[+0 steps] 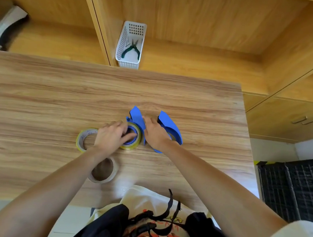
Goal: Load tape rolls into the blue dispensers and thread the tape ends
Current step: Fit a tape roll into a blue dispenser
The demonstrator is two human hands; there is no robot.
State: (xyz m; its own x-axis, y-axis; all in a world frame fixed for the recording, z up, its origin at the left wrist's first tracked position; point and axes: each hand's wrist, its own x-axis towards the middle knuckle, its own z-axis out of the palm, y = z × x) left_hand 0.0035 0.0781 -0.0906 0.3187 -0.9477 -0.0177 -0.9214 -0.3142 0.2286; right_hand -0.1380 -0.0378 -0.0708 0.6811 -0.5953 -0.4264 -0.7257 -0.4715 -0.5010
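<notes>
Two blue dispensers lie on the wooden table (39, 91). The nearer blue dispenser (136, 114) holds a yellowish tape roll (137, 144) around its blue hub. My left hand (110, 136) grips that roll from the left, fingers inside the hub. My right hand (155, 132) rests on the dispenser's right wall, pressing it down. The second blue dispenser (170, 124) lies just right of my right hand, partly hidden by it. A loose yellow-edged tape roll (82, 138) lies left of my left hand. A clear tape roll (106, 171) lies under my left forearm.
A white perforated basket (129, 62) with green-handled pliers (131, 49) stands on the shelf behind the table's far edge. Wooden cabinets fill the back and right. A black crate (294, 189) sits on the floor at the right.
</notes>
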